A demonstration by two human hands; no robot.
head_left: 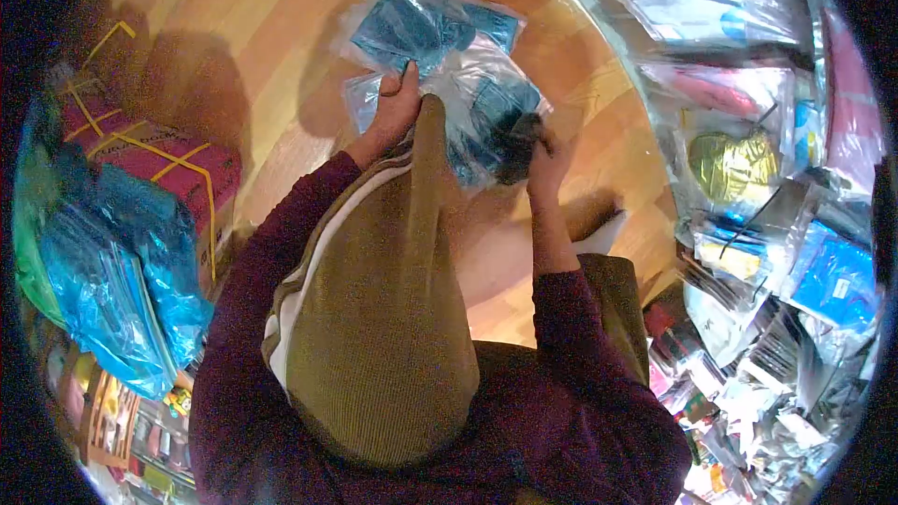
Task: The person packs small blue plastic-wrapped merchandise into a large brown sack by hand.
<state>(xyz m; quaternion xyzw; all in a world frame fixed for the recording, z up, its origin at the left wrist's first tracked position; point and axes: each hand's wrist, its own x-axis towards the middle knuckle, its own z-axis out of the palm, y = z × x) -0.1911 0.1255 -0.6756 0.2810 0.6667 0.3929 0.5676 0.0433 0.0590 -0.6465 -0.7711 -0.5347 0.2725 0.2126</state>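
Note:
Several clear plastic packets with dark teal contents [402, 30] lie bunched over the wooden floor in front of my knee. My left hand [397, 105] is closed on the near edge of the upper packets, thumb on top. To the right, my right hand [550, 157] has its fingers closed at a dark, crumpled packet [513, 138]; what exactly its fingertips pinch is blurred. Whitish, glossy plastic shows between the two hands. My raised knee in olive ribbed trousers stands just below the packets.
At the left, a pink box [168, 157] with yellow straps stands beside blue plastic bags [112, 271]. Many plastic-wrapped packets, one with a gold heart shape [731, 166], line the right side. A wooden crate [110, 421] sits at the lower left, and the wooden floor [281, 19] spans the middle.

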